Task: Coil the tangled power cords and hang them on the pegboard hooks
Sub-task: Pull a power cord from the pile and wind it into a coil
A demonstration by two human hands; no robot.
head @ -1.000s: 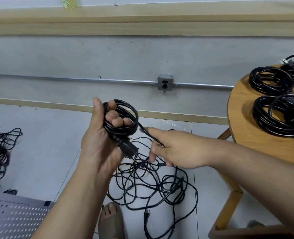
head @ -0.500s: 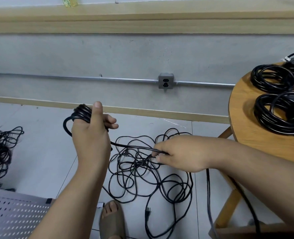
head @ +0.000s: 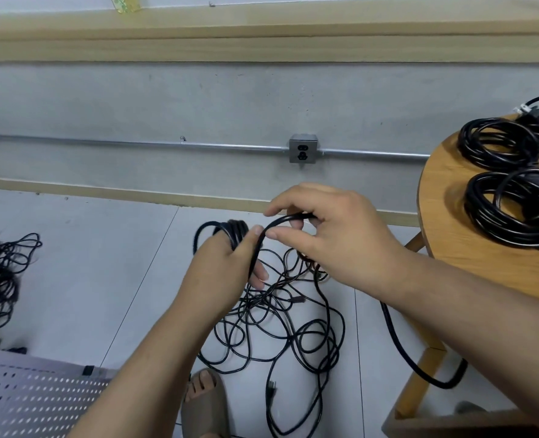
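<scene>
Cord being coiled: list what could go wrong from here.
1. The left hand grips the coil while the right hand pinches the cord. Its slack loops by the table leg and may snag there.
2. A hard pull could tighten the floor tangle.
3. The sandalled foot sits at that tangle's edge, so a loop could catch it.

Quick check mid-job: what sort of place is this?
Likely a workshop or utility room: a metal outlet box on exposed conduit along a bare wall, a pegboard panel at lower left, and coiled black cords on a wooden table.
</scene>
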